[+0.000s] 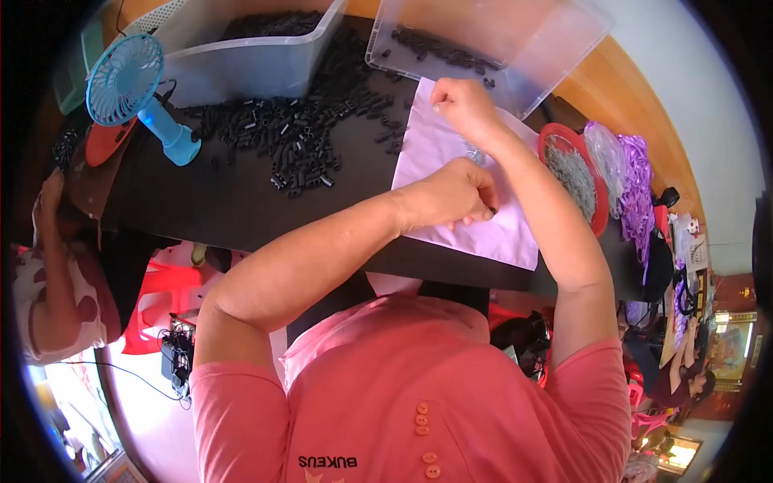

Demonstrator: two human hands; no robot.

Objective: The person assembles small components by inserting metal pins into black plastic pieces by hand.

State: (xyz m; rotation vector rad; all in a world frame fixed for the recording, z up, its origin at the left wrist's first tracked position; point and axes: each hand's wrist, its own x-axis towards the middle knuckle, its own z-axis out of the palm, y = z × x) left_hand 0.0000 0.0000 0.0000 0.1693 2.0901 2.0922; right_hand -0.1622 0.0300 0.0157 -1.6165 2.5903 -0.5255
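A light pink cloth (427,153) lies on the dark tabletop in front of me. Over its nearer half is my left hand (452,193), fingers pinched together, with the tip of a small black piece (492,212) showing at them. My right hand (463,103) is closed near the cloth's far edge; whatever it may hold is hidden. Between the two hands, a few small silvery pieces (473,153) rest on the cloth, partly covered by my left hand. A heap of short black tubular pieces (302,145) spreads to the left of the cloth.
Clear plastic bins (241,74) with black pieces stand at the back. A blue fan (165,129) is at the left. Right of the cloth sit a red basket (600,211) of small grey pieces and purple ribbon strips (636,185). Another person's arm (56,266) shows far left.
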